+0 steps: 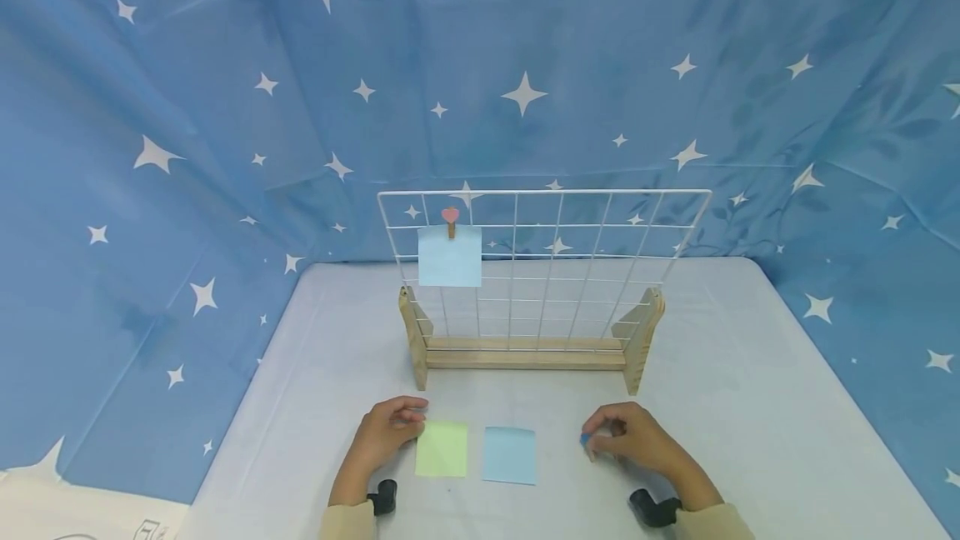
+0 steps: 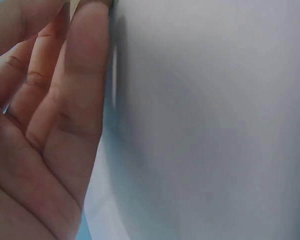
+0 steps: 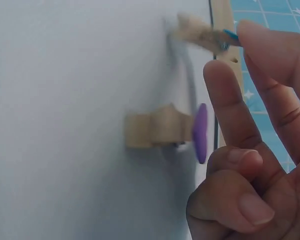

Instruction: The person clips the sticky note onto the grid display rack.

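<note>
My right hand (image 1: 633,437) pinches a small wooden clothespin (image 3: 200,37) with a blue end (image 1: 585,439), just above the table. Below that hand in the right wrist view lies a second wooden clothespin (image 3: 162,125) with a purple end (image 3: 200,132); the head view hides it. My left hand (image 1: 384,437) rests by the left edge of a green sticky note (image 1: 441,449), its fingers loosely bent and thumb at the note's upper corner. Whether the thumb touches the note I cannot tell. A blue sticky note (image 1: 509,455) lies flat between the green one and my right hand.
A white wire grid (image 1: 551,277) stands upright in a wooden base (image 1: 525,359) behind the notes. On its upper left, a heart-topped clothespin (image 1: 451,222) holds a light blue note (image 1: 450,263). Blue star-patterned cloth (image 1: 480,65) surrounds the white table (image 1: 330,332).
</note>
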Available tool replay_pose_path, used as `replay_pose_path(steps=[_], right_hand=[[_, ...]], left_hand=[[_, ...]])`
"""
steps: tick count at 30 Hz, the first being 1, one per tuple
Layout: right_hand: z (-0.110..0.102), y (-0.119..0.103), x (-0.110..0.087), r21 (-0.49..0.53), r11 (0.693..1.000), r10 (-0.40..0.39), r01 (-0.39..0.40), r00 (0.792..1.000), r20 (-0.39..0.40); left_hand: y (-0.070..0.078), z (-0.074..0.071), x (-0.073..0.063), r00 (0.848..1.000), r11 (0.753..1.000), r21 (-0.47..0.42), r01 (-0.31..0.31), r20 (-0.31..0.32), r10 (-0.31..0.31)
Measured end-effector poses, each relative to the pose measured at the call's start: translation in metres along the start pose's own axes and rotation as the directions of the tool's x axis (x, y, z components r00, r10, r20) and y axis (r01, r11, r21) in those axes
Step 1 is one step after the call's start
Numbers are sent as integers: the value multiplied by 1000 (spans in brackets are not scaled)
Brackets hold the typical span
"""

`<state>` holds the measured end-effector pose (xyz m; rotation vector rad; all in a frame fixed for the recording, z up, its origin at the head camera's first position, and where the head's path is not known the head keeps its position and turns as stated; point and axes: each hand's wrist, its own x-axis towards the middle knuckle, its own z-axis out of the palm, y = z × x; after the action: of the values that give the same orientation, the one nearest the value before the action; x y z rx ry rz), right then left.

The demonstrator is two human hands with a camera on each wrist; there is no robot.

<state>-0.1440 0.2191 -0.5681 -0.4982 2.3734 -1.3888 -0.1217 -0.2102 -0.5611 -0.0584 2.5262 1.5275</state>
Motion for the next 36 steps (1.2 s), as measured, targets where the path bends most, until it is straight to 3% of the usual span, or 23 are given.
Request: replay_pose_path(steps=[7, 17, 23, 29, 36], right_hand=[[-4, -4, -2, 78, 997, -17, 18, 1000, -15], [-9, -9, -1, 113, 981, -146, 155, 986, -82], [-14, -16, -1, 80, 968, -221, 237, 960, -170], [-17, -26, -1, 80, 962, -232, 262, 935, -269], [-21, -39, -3, 88, 958, -230, 271, 919, -321]], left_hand=[[-2, -6, -2, 999, 994, -106, 33, 5, -33], [3, -3, -3, 999, 989, -145, 13, -34, -18], [9, -2, -4, 999, 986, -165, -1, -41, -6], [18, -1, -5, 997, 985, -171, -15, -77, 2], [29, 2, -4, 993, 980, -197, -20, -117, -3]])
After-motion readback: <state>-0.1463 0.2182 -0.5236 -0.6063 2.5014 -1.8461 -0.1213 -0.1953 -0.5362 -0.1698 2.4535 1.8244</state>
